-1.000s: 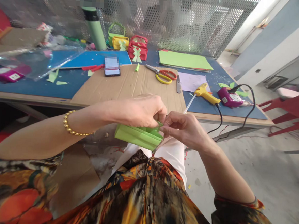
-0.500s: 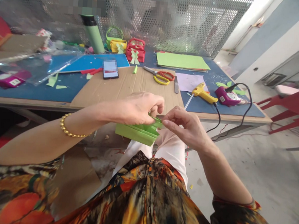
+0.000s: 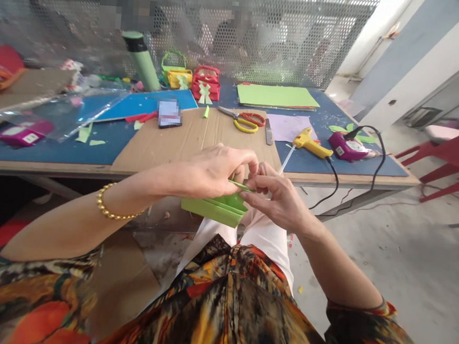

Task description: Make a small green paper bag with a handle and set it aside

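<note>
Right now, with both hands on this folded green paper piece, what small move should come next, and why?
Probably press the pinched flap down flat along its crease. The left hand and right hand both grip the top right corner of the folded green paper piece, where a thin flap stands a little proud of the layers beneath. The piece is held over the lap, so only the fingers support it.

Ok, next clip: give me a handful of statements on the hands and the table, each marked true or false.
1. Both the left hand and the right hand pinch the folded green paper piece. True.
2. The scissors lie on the floor. False: they lie on the cardboard sheet on the table.
3. The yellow glue gun lies on the table, in neither hand. True.
4. The green bottle lies flat. False: it stands on its base, leaning in the picture.
5. A bracelet sits on the right wrist. False: the left.
</note>
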A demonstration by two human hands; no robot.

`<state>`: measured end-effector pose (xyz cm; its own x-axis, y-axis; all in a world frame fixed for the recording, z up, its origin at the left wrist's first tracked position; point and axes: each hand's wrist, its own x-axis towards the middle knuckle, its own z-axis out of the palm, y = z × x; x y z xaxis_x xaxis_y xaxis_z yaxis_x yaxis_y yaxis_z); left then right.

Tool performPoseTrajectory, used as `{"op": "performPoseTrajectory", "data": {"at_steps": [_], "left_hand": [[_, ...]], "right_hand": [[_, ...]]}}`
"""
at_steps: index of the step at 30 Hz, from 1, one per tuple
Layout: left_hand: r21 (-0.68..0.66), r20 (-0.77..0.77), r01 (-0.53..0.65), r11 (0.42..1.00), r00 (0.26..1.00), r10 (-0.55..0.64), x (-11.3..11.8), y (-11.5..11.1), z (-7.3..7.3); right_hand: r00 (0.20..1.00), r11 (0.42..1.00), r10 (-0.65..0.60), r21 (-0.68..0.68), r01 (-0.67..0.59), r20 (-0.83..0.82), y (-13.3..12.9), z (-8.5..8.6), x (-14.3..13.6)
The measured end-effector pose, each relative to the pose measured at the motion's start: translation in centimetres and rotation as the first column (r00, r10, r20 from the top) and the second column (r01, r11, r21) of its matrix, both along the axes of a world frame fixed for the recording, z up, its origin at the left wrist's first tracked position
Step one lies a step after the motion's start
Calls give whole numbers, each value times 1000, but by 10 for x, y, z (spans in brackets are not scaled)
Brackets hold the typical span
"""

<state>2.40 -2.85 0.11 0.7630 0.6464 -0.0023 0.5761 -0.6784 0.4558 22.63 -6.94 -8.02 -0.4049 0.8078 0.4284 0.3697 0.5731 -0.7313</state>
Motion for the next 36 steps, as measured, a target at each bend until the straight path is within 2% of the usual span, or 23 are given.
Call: {"op": "performPoseTrajectory", "data": {"at_steps": [6, 11, 16, 20, 27, 36], "left_hand": [[-4, 0, -13, 1000, 1000, 13, 1, 1, 0], [-25, -23, 12, 1000, 1000, -12, -1, 5, -1], [-26, -69, 7, 1000, 998, -9, -1, 2, 1], [-20, -90, -14, 1000, 996, 12, 1, 0, 2], [-40, -101, -23, 999, 995, 19, 2, -2, 5], [79, -54, -8, 997, 998, 12, 5, 2, -5]], "right_hand": [[1000, 1000, 6, -3, -6, -14, 0, -2, 1], [999, 999, 19, -43, -20, -28, -1, 4, 4], [1000, 1000, 9, -21, -9, 19, -2, 7, 2], [1000, 1000, 1, -24, -1, 24, -2, 5, 1], [998, 999, -33, 17, 35, -59, -1, -3, -5], [996, 993, -76, 90, 80, -48, -7, -5, -7]]}}
